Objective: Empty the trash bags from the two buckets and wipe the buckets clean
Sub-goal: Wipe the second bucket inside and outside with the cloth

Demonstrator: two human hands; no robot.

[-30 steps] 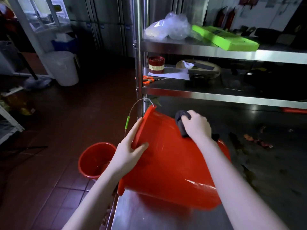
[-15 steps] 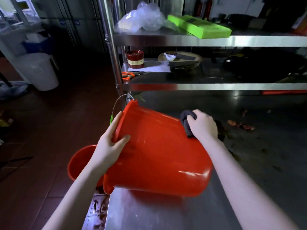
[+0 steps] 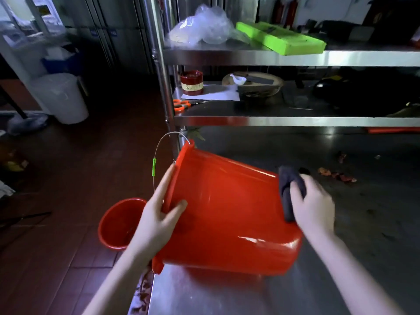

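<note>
A large red bucket [image 3: 229,214] lies on its side on the steel table [image 3: 227,296], mouth to the left, its wire handle with a green grip hanging off the rim. My left hand [image 3: 159,214] grips the bucket's rim, thumb on the outside wall. My right hand [image 3: 312,206] presses a dark cloth [image 3: 288,189] against the bucket near its base, on the right. A second, smaller red bucket [image 3: 118,223] stands upright on the floor left of the table, partly hidden by my left arm.
Steel shelves [image 3: 284,121] rise behind the table, holding orange scissors [image 3: 181,104], a red tin [image 3: 192,83], clear plastic bags [image 3: 200,28] and a green box [image 3: 281,38]. Scraps [image 3: 336,175] lie on the table's right. A white bin [image 3: 61,96] stands on the tiled floor, far left.
My right hand has slid the cloth rightward along the bucket wall, from near the middle toward the base. The left hand keeps its hold on the rim.
</note>
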